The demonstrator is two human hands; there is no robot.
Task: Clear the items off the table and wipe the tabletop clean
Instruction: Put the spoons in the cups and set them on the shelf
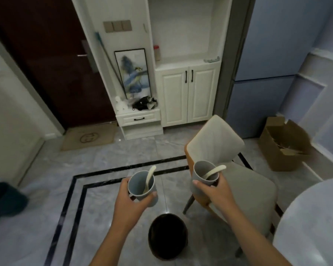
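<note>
My left hand grips a grey cup with a cream spoon standing in it, held upright over the floor. My right hand grips a second grey cup, tilted slightly, with another cream spoon leaning out to the right. Both cups are carried in the air in front of me, away from the table. The white round table shows only as an edge at the lower right.
A grey and orange chair stands just beyond my right hand. A dark round bin sits on the tiled floor below the cups. A cardboard box lies at the right wall, a white cabinet ahead.
</note>
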